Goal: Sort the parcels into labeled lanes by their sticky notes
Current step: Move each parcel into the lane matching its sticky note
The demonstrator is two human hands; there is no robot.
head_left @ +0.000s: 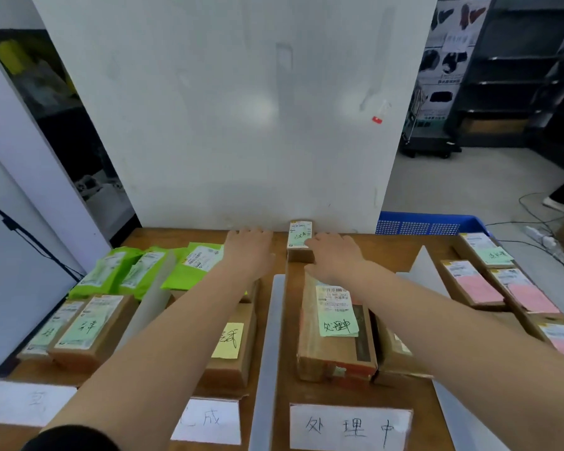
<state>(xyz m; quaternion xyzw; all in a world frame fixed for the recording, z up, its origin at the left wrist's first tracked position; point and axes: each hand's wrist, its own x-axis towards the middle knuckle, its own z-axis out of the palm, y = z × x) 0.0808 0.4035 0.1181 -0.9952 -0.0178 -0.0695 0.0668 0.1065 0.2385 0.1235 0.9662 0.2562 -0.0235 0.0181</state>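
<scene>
A small brown parcel (300,239) with a green sticky note stands at the far end of the table, against the white board. My right hand (334,255) lies beside it, fingers touching its right side; a firm grip cannot be made out. My left hand (249,247) rests flat and spread on the table to the parcel's left, holding nothing. A large brown parcel (336,330) with a green note lies in the lane marked by a white label (350,428). In the neighbouring lane lies a parcel with a yellow note (229,341), above another white label (209,419).
Green bag parcels (137,270) and boxes with green notes (79,330) fill the left lane. Boxes with pink notes (502,289) lie at the right. White divider strips (267,353) separate the lanes. A blue crate (430,224) stands behind the table. A person's foot shows far right.
</scene>
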